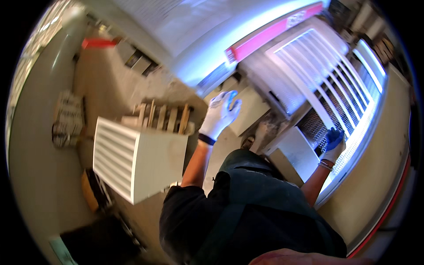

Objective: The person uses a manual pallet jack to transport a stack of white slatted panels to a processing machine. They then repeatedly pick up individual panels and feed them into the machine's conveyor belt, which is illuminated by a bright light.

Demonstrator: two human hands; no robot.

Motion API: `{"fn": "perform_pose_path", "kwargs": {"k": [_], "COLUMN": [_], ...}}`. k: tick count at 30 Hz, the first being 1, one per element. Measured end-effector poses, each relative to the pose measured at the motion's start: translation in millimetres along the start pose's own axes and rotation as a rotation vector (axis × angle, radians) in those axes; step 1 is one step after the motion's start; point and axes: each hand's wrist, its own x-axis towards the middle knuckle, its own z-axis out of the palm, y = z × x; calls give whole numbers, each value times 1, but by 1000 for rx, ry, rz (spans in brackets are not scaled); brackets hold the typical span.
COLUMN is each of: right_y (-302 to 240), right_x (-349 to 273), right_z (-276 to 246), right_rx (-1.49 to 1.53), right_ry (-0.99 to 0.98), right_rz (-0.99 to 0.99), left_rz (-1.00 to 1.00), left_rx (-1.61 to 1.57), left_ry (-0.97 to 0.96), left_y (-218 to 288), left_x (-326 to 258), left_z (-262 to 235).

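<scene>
My left hand, in a white glove with blue fingertips, is raised in the middle of the view. Its thumb and fingers are apart and hold nothing. To the right, my right hand, gloved in white and blue, has its fingers curled at the near end of a white slatted panel. The panel leans over a metal mesh grating inside a brightly lit booth. How far the fingers wrap round its edge is partly hidden.
A large white louvered box stands at left beside a wooden pallet. A red-fronted machine hood overhangs the booth. Below it sits a pale box. A dark flat object lies at lower left.
</scene>
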Motion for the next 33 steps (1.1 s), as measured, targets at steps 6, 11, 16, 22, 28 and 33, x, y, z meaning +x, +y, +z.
{"fn": "perform_pose_path", "kwargs": {"k": [6,11,16,22,28,33], "right_y": [-22,-5,50,171,233,213], "right_x": [-95,-186,-291,-411,-509,-544], "right_z": [102,140,169,173,142,118], "right_rx": [55,57,5,-110,-349,-441], "right_ry": [-406,-767,-906,-1105,-1327,-1292], "right_rz": [9,41,311,747,1237,1422], "left_rz": [-670,-1252,-1482,-1276,-892,-842], "left_rx": [806,1080,939,905,95,591], "left_ry": [139,98,-99,-147,0,230], "left_y": [-139,-170,-195,-181,-121,-195], "left_x": [-271,-379,-458,-468,-451,-491], "left_z": [-111,-228,-289,-283,-255,-333]}}
